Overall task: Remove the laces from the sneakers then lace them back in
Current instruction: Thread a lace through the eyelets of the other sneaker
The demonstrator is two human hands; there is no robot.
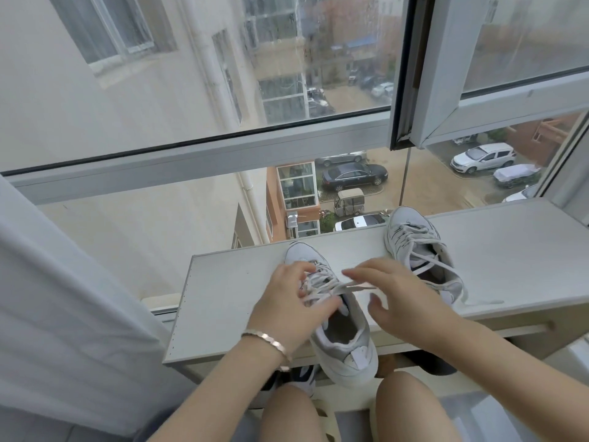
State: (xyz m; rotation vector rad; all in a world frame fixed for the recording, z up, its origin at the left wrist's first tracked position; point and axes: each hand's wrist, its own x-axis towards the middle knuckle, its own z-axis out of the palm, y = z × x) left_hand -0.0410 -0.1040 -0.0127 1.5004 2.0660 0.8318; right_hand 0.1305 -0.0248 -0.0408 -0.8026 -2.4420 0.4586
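Near sneaker sits on the bench, toe twd the window and heel hanging off the bench edge on the person's side. Its lace is undone at the top but threaded thru the lower eyelets, so removal looks barely begun.

L hand lies over the near sneaker's lace rows, fingers curled in among the crossings and thumb against the strands: grip clamped on the lace. R hand hovers just right of the near sneaker's tongue, fingers straight and spread, thumb apart. Its grip is apart and holds nothing I can make out, tho a lace end runs out under its fingertips.

Far sneaker stands beyond and right of the near sneaker, apart from it, w/ its own lace loose and an end trailing on the bench.

Handling, as a guess:
- **Lace:** flat, soft, limp and light. It won't push, only pulls, and it drags at each eyelet.
- **Where to hold:** pinch close to an eyelet or at the tip, one crossing at a time.
- **Sneaker:** light w/ a soft upper. W/ the heel overhanging it could tip or slide when tugged, so the other hand shd pin it at midfoot.
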